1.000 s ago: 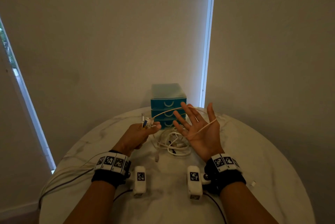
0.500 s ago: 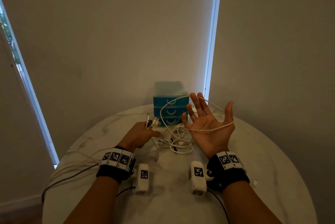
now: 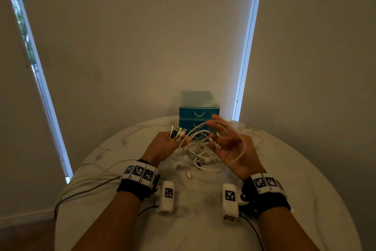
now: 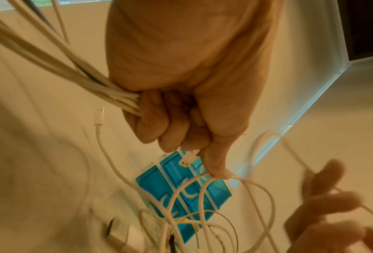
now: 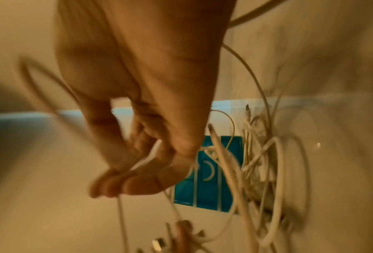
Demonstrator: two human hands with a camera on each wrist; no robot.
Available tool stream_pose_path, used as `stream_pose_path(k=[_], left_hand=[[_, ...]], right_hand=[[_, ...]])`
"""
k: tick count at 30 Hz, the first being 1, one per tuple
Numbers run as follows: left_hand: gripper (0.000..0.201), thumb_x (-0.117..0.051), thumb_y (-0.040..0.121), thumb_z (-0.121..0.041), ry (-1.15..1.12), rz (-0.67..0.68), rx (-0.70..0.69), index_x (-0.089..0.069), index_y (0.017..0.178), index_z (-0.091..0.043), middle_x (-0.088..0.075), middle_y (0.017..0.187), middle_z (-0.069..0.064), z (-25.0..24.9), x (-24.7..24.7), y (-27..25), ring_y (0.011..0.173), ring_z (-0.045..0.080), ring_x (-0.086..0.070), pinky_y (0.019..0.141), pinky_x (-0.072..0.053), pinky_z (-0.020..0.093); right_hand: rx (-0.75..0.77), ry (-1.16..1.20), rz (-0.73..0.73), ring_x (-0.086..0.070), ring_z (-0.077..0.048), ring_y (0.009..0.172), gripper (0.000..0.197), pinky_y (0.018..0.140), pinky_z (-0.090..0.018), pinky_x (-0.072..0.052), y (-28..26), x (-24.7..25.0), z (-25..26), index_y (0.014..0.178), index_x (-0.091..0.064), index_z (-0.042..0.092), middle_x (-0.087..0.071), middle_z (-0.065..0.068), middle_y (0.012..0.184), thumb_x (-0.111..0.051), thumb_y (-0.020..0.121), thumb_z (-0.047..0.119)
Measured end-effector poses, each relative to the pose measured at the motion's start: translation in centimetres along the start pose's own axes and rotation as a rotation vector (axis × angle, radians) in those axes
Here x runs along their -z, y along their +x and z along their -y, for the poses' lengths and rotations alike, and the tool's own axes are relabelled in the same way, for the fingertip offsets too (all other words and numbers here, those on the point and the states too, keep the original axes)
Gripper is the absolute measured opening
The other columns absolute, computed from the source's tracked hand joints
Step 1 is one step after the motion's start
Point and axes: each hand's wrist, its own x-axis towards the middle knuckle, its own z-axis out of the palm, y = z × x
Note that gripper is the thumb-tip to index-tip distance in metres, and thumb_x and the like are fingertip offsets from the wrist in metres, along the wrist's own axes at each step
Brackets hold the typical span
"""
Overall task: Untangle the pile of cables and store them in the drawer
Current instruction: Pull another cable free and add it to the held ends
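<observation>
My left hand (image 3: 173, 138) grips a bundle of white cable ends, their plugs (image 3: 177, 131) sticking up above the fist; the left wrist view shows the fist (image 4: 170, 128) closed round several strands. Close beside it, my right hand (image 3: 219, 138) is blurred, fingers loosely spread, with one white cable (image 3: 241, 150) looped around it. That strand crosses the fingers (image 5: 138, 181) in the right wrist view. The tangled cable pile (image 3: 203, 158) lies on the table under both hands. Behind it stands the teal three-drawer unit (image 3: 199, 111), all drawers shut.
The round marble table (image 3: 295, 169) stands against a plain wall. Thin leads (image 3: 91, 185) trail off the table's left edge. White tagged camera blocks (image 3: 167, 195) hang at both wrists. One cable end (image 3: 189, 175) lies loose in front of the pile.
My right hand has swung left toward the left hand and turned, so the cable that lay across the flat palm now loops around it. The left hand keeps its grip on the bundle.
</observation>
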Motion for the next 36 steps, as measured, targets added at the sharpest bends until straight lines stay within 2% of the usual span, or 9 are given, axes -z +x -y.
stream_pose_path(k=[5, 8, 14, 20, 23, 27, 30, 33, 36], left_hand=[[0.016, -0.075, 0.097, -0.029, -0.065, -0.039, -0.028, -0.08, 0.099, -0.014, -0.071, 0.075, -0.011, 0.1, 0.0, 0.1, 0.053, -0.011, -0.058, 0.061, -0.041, 0.023], [0.018, -0.071, 0.1, -0.032, -0.023, 0.012, -0.034, -0.078, 0.097, -0.016, -0.073, 0.081, -0.008, 0.2, -0.1, 0.2, 0.06, -0.008, -0.06, 0.063, -0.043, 0.023], [0.024, -0.064, 0.105, -0.034, 0.023, 0.046, -0.02, -0.069, 0.086, -0.02, -0.054, 0.044, -0.02, 0.6, -0.3, 0.7, 0.04, -0.006, -0.047, 0.043, -0.033, 0.013], [0.033, -0.066, 0.102, -0.045, 0.014, 0.139, 0.098, -0.073, 0.091, -0.015, -0.044, 0.058, -0.003, 0.9, -0.3, 0.9, 0.044, 0.008, -0.032, 0.045, -0.025, 0.023], [0.033, -0.067, 0.102, -0.042, 0.007, 0.215, 0.109, -0.064, 0.089, -0.012, -0.041, 0.06, 0.0, 0.8, -0.3, 0.8, 0.045, 0.01, -0.028, 0.046, -0.023, 0.025], [0.026, -0.064, 0.104, -0.031, -0.041, 0.296, 0.113, -0.065, 0.085, -0.013, -0.036, 0.059, -0.001, 0.3, 0.0, 0.4, 0.046, 0.011, -0.026, 0.044, -0.021, 0.025], [0.03, -0.064, 0.104, -0.034, -0.047, 0.242, 0.116, -0.073, 0.093, -0.008, -0.038, 0.061, -0.001, 0.3, 0.0, 0.5, 0.045, 0.009, -0.028, 0.044, -0.022, 0.024], [0.042, -0.071, 0.097, -0.053, 0.016, 0.125, 0.076, -0.073, 0.091, -0.012, -0.046, 0.055, -0.007, 0.2, -0.1, 0.5, 0.044, 0.006, -0.038, 0.043, -0.031, 0.021], [0.032, -0.076, 0.096, -0.04, 0.026, 0.063, 0.005, -0.077, 0.094, -0.008, -0.056, 0.053, -0.013, 0.2, -0.2, 0.4, 0.048, -0.001, -0.048, 0.045, -0.036, 0.013]], right_hand=[[-0.041, -0.393, -0.29, -0.07, -0.021, 0.076, 0.029, 0.064, -0.032, -0.057, 1.4, -0.5, -2.4, 0.13, -0.067, 0.004, -0.078, -0.015, 0.099, -0.06, 0.105, 0.017], [0.026, -0.579, -0.368, -0.072, -0.019, 0.072, 0.026, 0.06, -0.032, -0.058, 1.7, -0.5, -3.2, 0.125, -0.063, 0.012, -0.079, -0.014, 0.104, -0.07, 0.101, 0.015], [0.204, -0.724, -0.371, -0.078, -0.02, 0.076, 0.035, 0.058, -0.026, -0.059, 1.6, -0.6, -4.2, 0.127, -0.062, 0.023, -0.078, 0.001, 0.112, -0.078, 0.096, 0.019], [0.284, -0.915, -0.524, -0.077, -0.008, 0.073, 0.032, 0.07, -0.031, -0.065, 1.6, 0.8, -4.4, 0.103, -0.073, 0.029, -0.081, 0.007, 0.087, -0.094, 0.079, 0.027], [0.257, -0.997, -0.519, -0.076, 0.001, 0.079, 0.041, 0.075, -0.025, -0.062, 1.6, 1.1, -4.6, 0.104, -0.071, 0.033, -0.08, 0.012, 0.089, -0.097, 0.073, 0.035], [0.228, -0.936, -0.542, -0.077, -0.006, 0.087, 0.049, 0.081, -0.029, -0.064, 2.0, 1.0, -4.8, 0.108, -0.069, 0.03, -0.08, 0.008, 0.095, -0.098, 0.07, 0.039], [0.2, -0.847, -0.562, -0.078, -0.011, 0.087, 0.051, 0.086, -0.042, -0.066, 2.2, 1.4, -5.0, 0.107, -0.07, 0.03, -0.08, 0.005, 0.095, -0.1, 0.067, 0.04], [0.228, -0.833, -0.55, -0.078, -0.009, 0.089, 0.045, 0.09, -0.041, -0.065, 2.1, 1.2, -4.8, 0.105, -0.072, 0.028, -0.081, 0.006, 0.095, -0.098, 0.069, 0.032], [0.239, -0.841, -0.472, -0.078, -0.01, 0.095, 0.032, 0.092, -0.038, -0.063, 2.2, 0.9, -4.3, 0.105, -0.077, 0.026, -0.082, 0.007, 0.098, -0.093, 0.078, 0.025]])
